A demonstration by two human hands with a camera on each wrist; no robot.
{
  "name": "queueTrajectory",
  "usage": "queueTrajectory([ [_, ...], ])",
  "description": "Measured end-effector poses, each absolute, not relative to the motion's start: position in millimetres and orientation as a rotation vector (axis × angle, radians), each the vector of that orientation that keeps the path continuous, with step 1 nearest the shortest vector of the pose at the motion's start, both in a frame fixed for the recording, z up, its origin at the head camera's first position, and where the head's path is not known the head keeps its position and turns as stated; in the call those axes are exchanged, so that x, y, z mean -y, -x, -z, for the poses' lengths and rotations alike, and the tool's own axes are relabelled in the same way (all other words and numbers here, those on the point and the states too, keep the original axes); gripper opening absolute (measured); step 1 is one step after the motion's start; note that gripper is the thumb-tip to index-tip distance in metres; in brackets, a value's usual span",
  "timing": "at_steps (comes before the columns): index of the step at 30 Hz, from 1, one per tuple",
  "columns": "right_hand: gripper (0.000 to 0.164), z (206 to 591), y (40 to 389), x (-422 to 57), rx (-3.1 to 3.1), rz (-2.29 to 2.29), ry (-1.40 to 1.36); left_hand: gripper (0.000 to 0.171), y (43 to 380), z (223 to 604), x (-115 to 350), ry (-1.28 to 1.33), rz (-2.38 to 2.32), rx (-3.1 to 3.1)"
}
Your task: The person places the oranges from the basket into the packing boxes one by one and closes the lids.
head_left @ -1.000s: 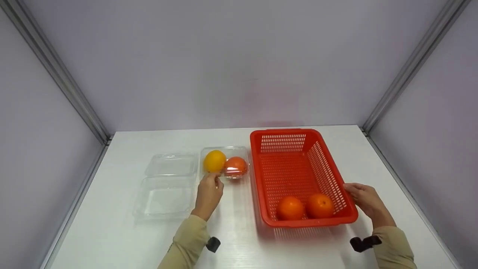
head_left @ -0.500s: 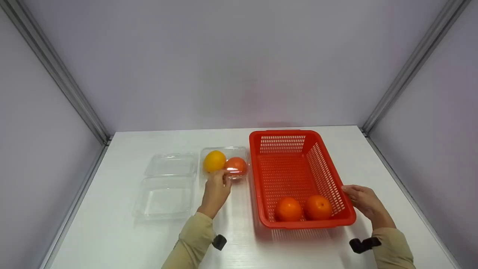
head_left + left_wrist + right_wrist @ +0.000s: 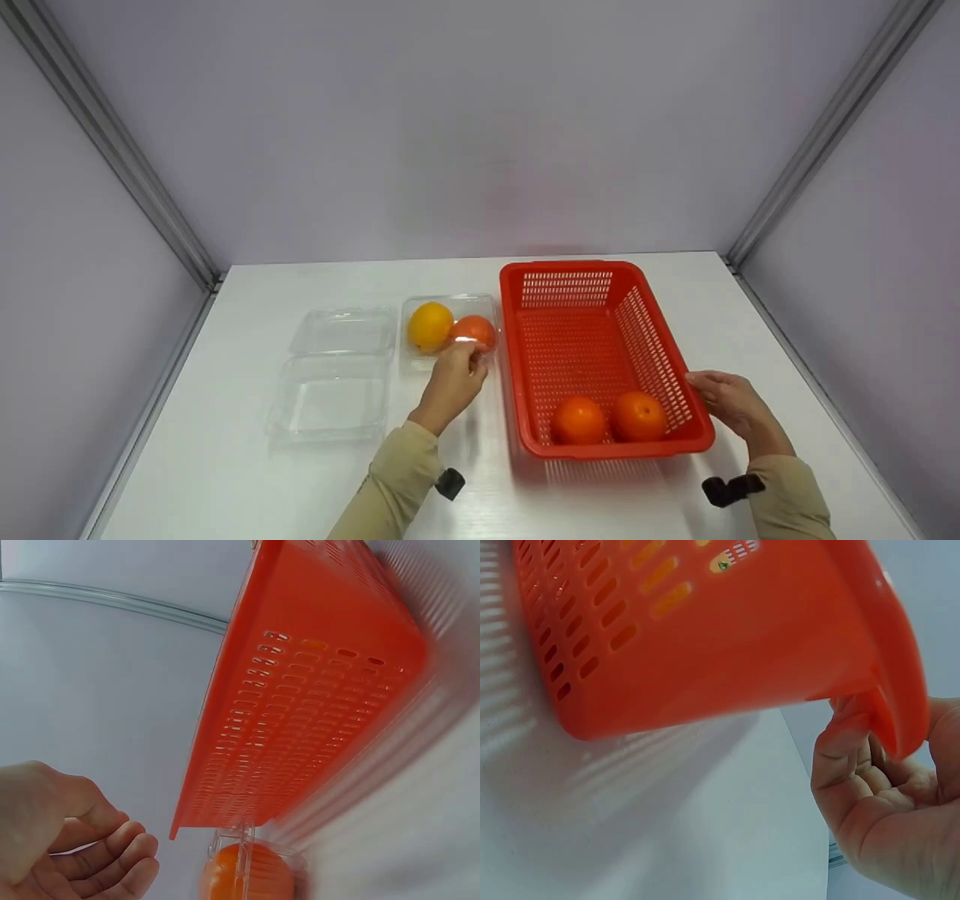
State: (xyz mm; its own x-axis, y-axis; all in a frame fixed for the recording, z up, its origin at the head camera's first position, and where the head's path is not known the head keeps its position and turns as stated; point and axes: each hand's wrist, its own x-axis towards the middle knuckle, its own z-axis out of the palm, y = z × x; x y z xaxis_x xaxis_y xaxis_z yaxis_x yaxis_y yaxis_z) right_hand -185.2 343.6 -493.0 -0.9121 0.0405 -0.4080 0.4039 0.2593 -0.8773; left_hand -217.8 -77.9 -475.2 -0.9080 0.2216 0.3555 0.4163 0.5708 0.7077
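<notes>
A clear plastic clamshell box [image 3: 469, 304] holds a yellow orange [image 3: 430, 327] and a redder orange [image 3: 474, 331]. My left hand [image 3: 454, 379] is at the box's front edge, fingertips overlapping it by the redder orange. In the left wrist view, that hand's fingers [image 3: 112, 862] curl towards the thumb with nothing visible between them. My right hand [image 3: 731, 401] grips the rim of a red plastic basket [image 3: 574, 341] at its near right side. The right wrist view shows fingers [image 3: 844, 742] hooked under the rim. Two oranges [image 3: 607, 420] lie in the basket's near end.
An opened, clear clamshell box [image 3: 334, 390] lies left of the filled one. The basket's left wall stands close to the filled box. Grey walls enclose the white table [image 3: 202, 450] at the back and both sides.
My left hand has slid rightward along the front edge of the filled box, from the yellow orange to the redder one. The basket has shifted slightly left and nearer, with my right hand on it.
</notes>
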Motion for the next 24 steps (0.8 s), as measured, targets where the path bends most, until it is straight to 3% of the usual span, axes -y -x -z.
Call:
queueTrajectory([
  [8,0.047,493.1,185.8,-344.9,-2.222,1.708,-0.386,0.017,215.2,465.6,65.3,0.740,1.264,2.682],
  [17,0.054,494.2,185.5,-343.6,-2.220,1.699,-0.418,0.018,208.7,458.0,47.6,0.902,1.180,2.741],
  [24,0.046,493.7,186.0,-343.9,-2.214,1.694,-0.431,0.021,204.9,460.3,35.6,0.952,1.153,2.835],
])
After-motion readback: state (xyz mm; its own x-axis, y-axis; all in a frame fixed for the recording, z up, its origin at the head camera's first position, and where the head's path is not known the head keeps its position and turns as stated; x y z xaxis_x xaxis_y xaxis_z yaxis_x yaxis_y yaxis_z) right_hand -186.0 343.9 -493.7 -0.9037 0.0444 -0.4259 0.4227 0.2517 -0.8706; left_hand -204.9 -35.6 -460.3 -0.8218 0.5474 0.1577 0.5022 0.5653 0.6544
